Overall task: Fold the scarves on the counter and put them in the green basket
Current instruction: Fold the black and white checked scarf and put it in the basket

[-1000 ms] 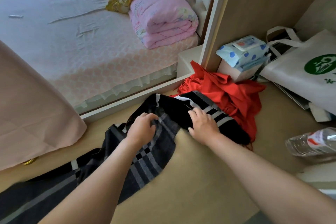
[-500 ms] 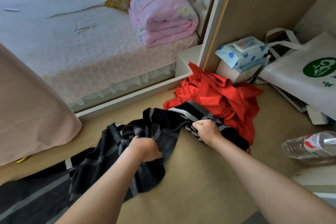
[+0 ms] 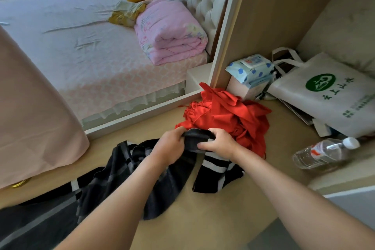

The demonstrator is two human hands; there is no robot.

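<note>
Your left hand [image 3: 169, 146] and your right hand [image 3: 222, 144] were close together, and the fingers of both were curled tight around a bunched part of the black striped scarf [image 3: 129, 178]. The rest of this scarf lay spread on the bench [image 3: 223, 219], toward your left. The red scarf [image 3: 223, 111] lay in a crumpled heap just behind your hands, touching the black one. A plastic bottle [image 3: 324, 153] lay on its side at the right, near a white bag [image 3: 328, 95].

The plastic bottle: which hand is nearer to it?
Right. The right hand grips the black scarf, apart from the bottle; the left hand grips it too, on the right hand's far side.
</note>
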